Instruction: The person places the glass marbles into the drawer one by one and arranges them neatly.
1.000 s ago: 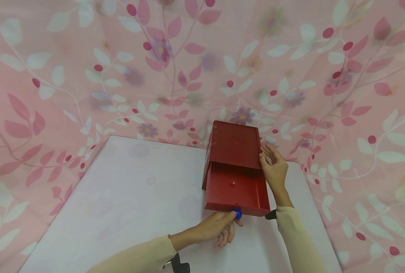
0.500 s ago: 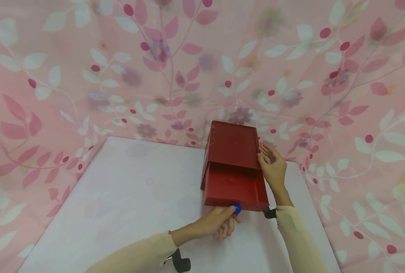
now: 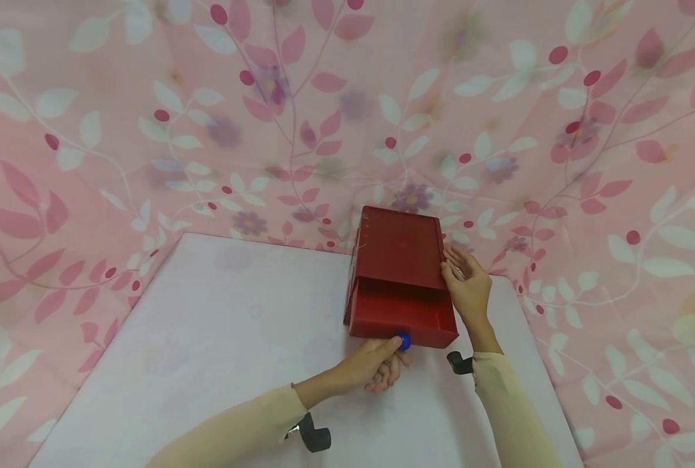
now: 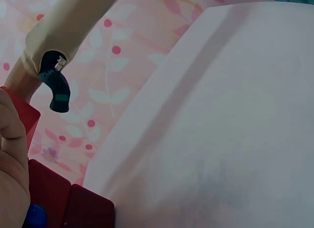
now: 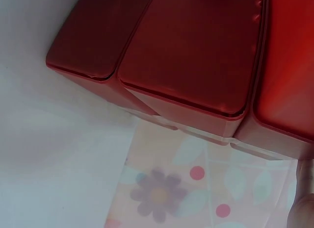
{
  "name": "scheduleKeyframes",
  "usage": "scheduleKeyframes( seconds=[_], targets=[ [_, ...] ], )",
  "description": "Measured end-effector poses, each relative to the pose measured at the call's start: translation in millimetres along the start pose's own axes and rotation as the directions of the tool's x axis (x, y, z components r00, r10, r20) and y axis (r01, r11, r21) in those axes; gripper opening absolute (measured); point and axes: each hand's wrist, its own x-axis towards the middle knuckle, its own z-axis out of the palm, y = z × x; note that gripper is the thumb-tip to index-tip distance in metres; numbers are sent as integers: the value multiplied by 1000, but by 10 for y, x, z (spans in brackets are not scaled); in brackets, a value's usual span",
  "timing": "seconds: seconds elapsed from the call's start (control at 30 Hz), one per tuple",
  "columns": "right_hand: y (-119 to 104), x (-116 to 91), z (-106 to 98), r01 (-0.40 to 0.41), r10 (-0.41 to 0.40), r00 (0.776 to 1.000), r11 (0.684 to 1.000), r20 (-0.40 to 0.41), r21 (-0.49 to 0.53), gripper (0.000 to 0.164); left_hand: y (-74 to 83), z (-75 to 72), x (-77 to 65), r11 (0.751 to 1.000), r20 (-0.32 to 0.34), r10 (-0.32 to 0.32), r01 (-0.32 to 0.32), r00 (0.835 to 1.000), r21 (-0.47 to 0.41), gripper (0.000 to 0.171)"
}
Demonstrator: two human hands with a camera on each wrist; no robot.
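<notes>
A red drawer cabinet (image 3: 402,247) stands on the white table, its top drawer (image 3: 402,309) pulled partly out. Nothing shows in the visible part of the drawer. My left hand (image 3: 367,367) pinches the round blue knob (image 3: 404,341) on the drawer's front, thumb on its near side. The right hand (image 3: 470,286) lies against the cabinet's right side, fingertips and thumb at its upper edge. In the right wrist view, a bit of that hand (image 5: 301,208) shows beside the cabinet. The left wrist view shows another blue knob (image 4: 37,215) on a lower drawer front.
The white table (image 3: 207,338) spreads to the left and in front of the cabinet. Pink floral cloth (image 3: 300,130) hangs behind and along the sides, close to the cabinet's back. Dark wrist mounts (image 3: 314,434) stick out below both sleeves.
The left hand has pushed the drawer inward, away from the person, so less of its inside shows. The right hand keeps its place at the cabinet's side.
</notes>
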Motion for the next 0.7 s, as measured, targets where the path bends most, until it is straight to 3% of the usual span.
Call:
scheduleKeyframes(
  seconds=[0.7],
  targets=[
    [5, -11, 5, -2, 2, 1000, 1000, 1, 11, 40, 35, -132, 229, 999, -107, 35, -37, 994, -18, 59]
  ],
)
